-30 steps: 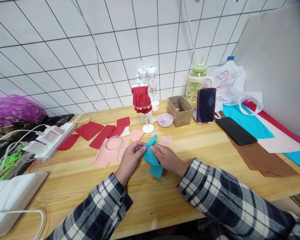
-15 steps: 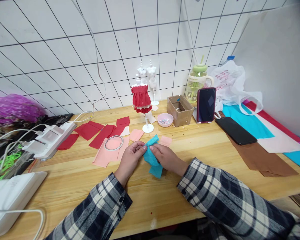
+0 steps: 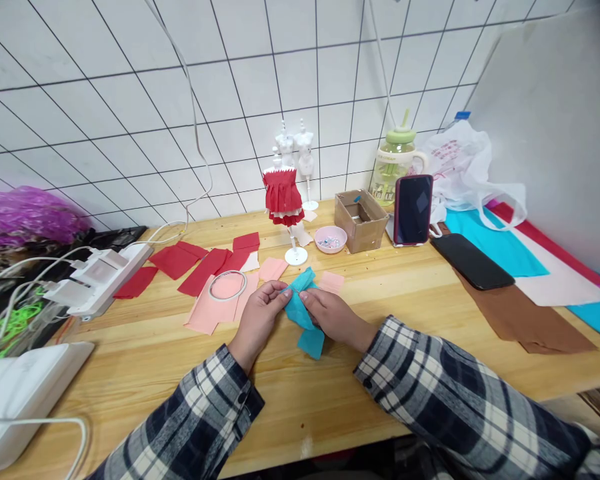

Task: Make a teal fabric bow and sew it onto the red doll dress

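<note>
Both my hands pinch a crumpled strip of blue paper (image 3: pixel 305 320) just above the wooden table (image 3: pixel 300 393). My left hand (image 3: pixel 260 317) grips its left edge with thumb and fingers closed. My right hand (image 3: pixel 333 315) holds the middle of the strip, fingers curled over it. The strip's lower end hangs below my right hand and its top corner pokes up between the hands. Pink paper pieces (image 3: pixel 215 307) and a white ring (image 3: pixel 227 285) lie just left of my left hand.
Red paper pieces (image 3: pixel 195 261) lie behind. A small mannequin in a red dress (image 3: pixel 283 197), a pink dish (image 3: pixel 331 239), a cardboard box (image 3: pixel 360 220), an upright phone (image 3: pixel 413 209) and a flat black phone (image 3: pixel 471 261) stand further back. Power strip (image 3: pixel 97 280) at left; coloured sheets (image 3: pixel 535 293) at right.
The hands have shifted the blue strip very slightly; the fingertips have drawn closer together on it. Nothing else has moved.
</note>
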The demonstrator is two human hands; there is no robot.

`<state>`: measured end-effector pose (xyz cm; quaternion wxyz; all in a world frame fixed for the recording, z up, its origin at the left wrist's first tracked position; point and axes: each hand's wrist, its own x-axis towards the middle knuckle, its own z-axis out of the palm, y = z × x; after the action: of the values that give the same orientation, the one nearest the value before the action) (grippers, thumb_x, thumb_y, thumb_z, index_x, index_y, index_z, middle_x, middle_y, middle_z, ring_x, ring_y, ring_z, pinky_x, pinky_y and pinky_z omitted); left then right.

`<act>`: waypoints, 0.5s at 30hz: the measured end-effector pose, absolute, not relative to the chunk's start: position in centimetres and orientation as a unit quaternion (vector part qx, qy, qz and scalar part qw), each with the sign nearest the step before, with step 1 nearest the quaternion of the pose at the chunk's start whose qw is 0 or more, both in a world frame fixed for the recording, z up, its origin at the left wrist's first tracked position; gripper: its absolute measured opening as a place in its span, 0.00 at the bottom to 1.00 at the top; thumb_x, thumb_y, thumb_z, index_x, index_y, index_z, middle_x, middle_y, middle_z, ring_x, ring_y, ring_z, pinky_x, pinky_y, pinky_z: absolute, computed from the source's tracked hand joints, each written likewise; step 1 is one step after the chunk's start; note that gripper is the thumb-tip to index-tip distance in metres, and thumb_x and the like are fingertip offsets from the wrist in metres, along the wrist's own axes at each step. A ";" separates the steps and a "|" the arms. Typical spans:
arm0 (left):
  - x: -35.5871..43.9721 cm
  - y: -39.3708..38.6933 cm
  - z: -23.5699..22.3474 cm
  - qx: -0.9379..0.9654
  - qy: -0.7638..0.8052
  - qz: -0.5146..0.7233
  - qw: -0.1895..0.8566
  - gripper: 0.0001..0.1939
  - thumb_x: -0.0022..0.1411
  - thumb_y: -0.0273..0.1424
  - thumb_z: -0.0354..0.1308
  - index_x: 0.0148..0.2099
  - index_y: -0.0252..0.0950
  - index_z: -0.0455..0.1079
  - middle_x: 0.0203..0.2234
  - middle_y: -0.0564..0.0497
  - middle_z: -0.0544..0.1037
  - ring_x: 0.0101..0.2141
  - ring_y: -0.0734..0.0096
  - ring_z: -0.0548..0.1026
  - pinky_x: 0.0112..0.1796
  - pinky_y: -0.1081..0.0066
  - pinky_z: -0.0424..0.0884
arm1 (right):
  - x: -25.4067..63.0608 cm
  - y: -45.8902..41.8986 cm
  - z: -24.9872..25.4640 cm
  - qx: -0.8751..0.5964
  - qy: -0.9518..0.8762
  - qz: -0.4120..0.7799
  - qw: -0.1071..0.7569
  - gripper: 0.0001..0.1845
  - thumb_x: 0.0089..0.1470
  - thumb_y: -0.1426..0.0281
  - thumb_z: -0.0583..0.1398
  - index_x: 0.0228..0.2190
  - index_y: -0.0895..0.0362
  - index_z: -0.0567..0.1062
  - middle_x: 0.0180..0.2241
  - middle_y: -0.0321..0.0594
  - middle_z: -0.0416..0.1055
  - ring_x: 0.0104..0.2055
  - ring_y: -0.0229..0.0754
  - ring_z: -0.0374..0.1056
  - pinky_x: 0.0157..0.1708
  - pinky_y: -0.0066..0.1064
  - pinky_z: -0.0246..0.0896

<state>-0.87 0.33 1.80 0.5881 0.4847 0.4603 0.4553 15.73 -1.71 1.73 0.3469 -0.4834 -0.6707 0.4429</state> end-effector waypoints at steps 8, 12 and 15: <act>-0.8 0.3 2.0 0.482 0.465 0.454 0.588 0.15 0.49 0.39 0.69 0.35 0.37 0.71 0.25 0.55 0.74 0.27 0.75 0.70 0.30 0.75 0.65 | 15.8 -1.6 1.9 -0.484 -0.670 0.443 0.348 0.19 0.65 0.61 0.46 0.24 0.54 0.61 0.22 0.33 0.61 0.26 0.36 0.57 0.28 0.28 0.52; -0.8 0.3 2.0 0.485 0.468 0.449 0.587 0.16 0.48 0.40 0.69 0.35 0.36 0.71 0.26 0.54 0.75 0.27 0.73 0.71 0.30 0.74 0.66 | 15.8 -1.6 1.8 -0.481 -0.671 0.444 0.349 0.19 0.65 0.61 0.46 0.25 0.54 0.61 0.22 0.33 0.61 0.26 0.37 0.57 0.28 0.29 0.52; -0.7 0.2 1.9 0.490 0.469 0.448 0.582 0.17 0.48 0.40 0.69 0.35 0.36 0.71 0.26 0.54 0.75 0.26 0.73 0.71 0.29 0.74 0.66 | 15.8 -1.6 1.8 -0.484 -0.672 0.442 0.345 0.20 0.65 0.60 0.46 0.24 0.54 0.61 0.21 0.32 0.61 0.25 0.36 0.57 0.27 0.29 0.52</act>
<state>-0.65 0.23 1.92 0.5824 0.4901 0.4693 0.4476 15.77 -1.63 1.79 0.3447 -0.4844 -0.6718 0.4418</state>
